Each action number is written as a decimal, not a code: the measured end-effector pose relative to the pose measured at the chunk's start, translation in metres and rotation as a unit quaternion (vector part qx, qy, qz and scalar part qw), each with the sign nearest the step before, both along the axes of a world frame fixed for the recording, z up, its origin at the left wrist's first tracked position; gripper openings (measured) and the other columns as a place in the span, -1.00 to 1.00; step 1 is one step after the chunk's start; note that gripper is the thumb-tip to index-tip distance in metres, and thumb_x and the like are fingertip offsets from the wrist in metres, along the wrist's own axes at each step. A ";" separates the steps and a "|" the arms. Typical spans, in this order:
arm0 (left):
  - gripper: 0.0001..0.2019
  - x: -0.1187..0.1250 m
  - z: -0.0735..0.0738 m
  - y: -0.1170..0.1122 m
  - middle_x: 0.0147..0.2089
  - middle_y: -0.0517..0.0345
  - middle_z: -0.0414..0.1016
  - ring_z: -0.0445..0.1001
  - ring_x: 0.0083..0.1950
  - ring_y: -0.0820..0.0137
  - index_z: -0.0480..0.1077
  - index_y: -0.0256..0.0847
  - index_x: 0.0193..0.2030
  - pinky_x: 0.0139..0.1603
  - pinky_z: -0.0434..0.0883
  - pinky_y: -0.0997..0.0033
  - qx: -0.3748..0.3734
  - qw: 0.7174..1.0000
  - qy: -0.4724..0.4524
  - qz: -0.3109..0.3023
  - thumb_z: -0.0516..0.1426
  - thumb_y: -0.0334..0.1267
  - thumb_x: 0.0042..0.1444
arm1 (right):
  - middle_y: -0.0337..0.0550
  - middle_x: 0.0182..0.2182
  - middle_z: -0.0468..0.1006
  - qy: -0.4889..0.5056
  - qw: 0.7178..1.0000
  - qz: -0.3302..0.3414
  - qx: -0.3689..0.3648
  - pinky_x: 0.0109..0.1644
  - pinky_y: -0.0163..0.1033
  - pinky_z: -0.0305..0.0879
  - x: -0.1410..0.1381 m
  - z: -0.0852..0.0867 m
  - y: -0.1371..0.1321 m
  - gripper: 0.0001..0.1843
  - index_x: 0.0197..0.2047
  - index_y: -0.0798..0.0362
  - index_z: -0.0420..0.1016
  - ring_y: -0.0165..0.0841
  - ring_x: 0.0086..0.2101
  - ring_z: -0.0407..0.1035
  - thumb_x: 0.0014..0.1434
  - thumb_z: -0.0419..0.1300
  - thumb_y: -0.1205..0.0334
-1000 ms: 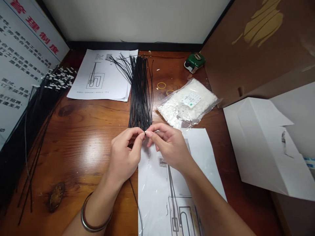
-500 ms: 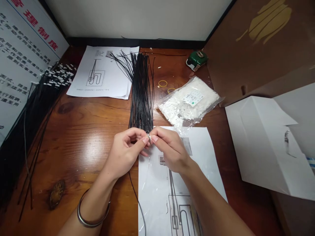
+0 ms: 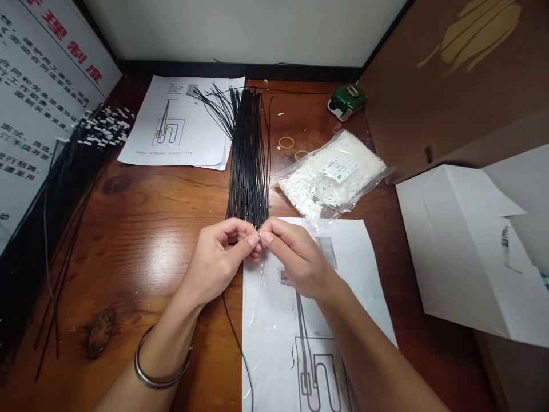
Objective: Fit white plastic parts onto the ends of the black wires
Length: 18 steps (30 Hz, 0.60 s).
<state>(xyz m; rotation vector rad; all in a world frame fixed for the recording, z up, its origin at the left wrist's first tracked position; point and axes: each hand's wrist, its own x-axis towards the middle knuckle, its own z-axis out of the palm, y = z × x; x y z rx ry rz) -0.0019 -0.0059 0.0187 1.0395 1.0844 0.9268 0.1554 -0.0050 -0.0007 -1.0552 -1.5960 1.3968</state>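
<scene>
My left hand (image 3: pixel 225 257) and my right hand (image 3: pixel 295 257) meet fingertip to fingertip over the top edge of a printed drawing (image 3: pixel 274 355). Both are closed in a pinch. A small white connector (image 3: pixel 259 235) shows only as a sliver between the fingertips, mostly hidden by my right thumb and finger. From under my left hand a thin black wire (image 3: pixel 237 335) trails down along the paper's left edge; its pinched end is covered by my fingers. Just beyond the fingertips lies a bundle of black wires (image 3: pixel 249 160).
A clear bag of small white parts (image 3: pixel 354 166) lies right of the bundle, near rubber bands (image 3: pixel 286 143) and a green tape measure (image 3: pixel 346 102). Black wires with white ends (image 3: pixel 64 166) stand at left. Another printed sheet (image 3: pixel 141 126) lies behind; a white box (image 3: pixel 454 246) is at right.
My hands stay pinched together in nearly the same place. The white piece between the fingertips shows less than before. The whole view has shifted slightly.
</scene>
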 end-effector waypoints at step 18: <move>-0.89 -0.002 -0.002 0.000 -0.53 0.16 0.45 0.45 -0.50 0.46 0.43 -0.26 -0.46 -0.43 0.47 0.44 0.016 1.000 0.011 -0.009 0.23 -0.29 0.02 | -0.23 -0.50 0.40 -0.065 0.996 0.005 0.056 -0.36 -0.22 0.18 -0.001 0.004 0.000 -0.72 -0.43 0.04 0.30 -0.39 -0.47 0.27 0.31 -0.06 0.25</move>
